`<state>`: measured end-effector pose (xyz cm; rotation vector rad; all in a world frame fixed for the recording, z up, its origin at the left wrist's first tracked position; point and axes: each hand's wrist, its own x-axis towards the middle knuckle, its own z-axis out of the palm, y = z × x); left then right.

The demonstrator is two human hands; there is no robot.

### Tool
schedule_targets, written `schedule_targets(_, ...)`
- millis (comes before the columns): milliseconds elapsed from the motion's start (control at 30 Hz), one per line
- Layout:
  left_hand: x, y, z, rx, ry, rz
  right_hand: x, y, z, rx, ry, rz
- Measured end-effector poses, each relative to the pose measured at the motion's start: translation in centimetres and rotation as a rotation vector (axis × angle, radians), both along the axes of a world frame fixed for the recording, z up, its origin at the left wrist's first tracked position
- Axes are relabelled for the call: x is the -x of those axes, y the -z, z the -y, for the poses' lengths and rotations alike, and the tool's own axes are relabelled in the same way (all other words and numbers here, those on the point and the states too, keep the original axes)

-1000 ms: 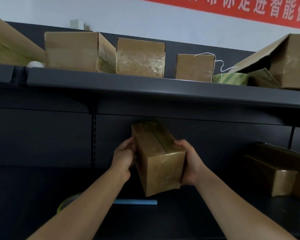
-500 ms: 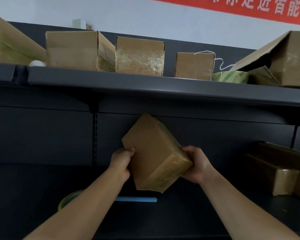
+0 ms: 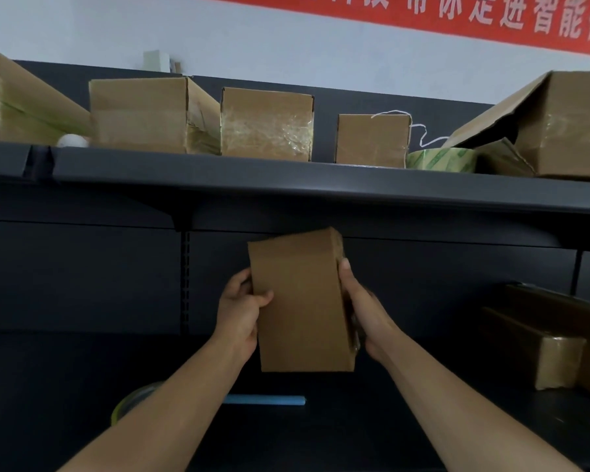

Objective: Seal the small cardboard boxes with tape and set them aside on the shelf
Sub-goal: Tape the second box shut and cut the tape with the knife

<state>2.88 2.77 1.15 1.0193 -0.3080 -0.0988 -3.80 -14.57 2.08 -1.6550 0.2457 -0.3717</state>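
I hold a small cardboard box (image 3: pixel 300 301) upright in the air in front of the lower shelf bay, a plain brown face turned toward me. My left hand (image 3: pixel 241 311) grips its left edge with the thumb across the front. My right hand (image 3: pixel 361 301) grips the right side, where a taped face shows at the edge. A tape roll (image 3: pixel 130 403) lies on the lower shelf (image 3: pixel 355 420), partly hidden behind my left forearm.
The upper shelf (image 3: pixel 286 185) carries several cardboard boxes (image 3: pixel 266 124) and a green-printed tape roll (image 3: pixel 440 160). Two taped boxes (image 3: pixel 542 342) stand at the right of the lower shelf. A light blue stick (image 3: pixel 263 400) lies below the held box.
Both hands have turned the box: the taped seam side faced me first, then the box tilted, and now a plain face is toward me and it stands upright.
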Motion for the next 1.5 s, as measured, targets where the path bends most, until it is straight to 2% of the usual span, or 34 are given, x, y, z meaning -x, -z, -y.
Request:
schedule_targets(133,0.6,-0.2,0.1,-0.036,-0.001,0.048,-0.1,0.3,0.1,-0.04,-0.11,0.086)
schedule_targets(367,1.0,-0.8,-0.2,0.11,-0.003,-0.035,0.0,0.9,0.8,-0.024,-0.192,0.152)
schedule_targets(667,0.2,0.0,-0.2,0.112,-0.02,-0.091,-1.1,1.2,1.4,0.039,-0.28,0.084)
schedule_targets(1033,0.5,-0.6,0.5,-0.026,-0.061,-0.027,-0.4,1.1,1.5,-0.06,-0.218,0.097)
schedule_targets(1500,0.1,-1.8,1.1,-0.129,-0.077,-0.092,-0.9,0.6,2.0,0.022,-0.19,-0.046)
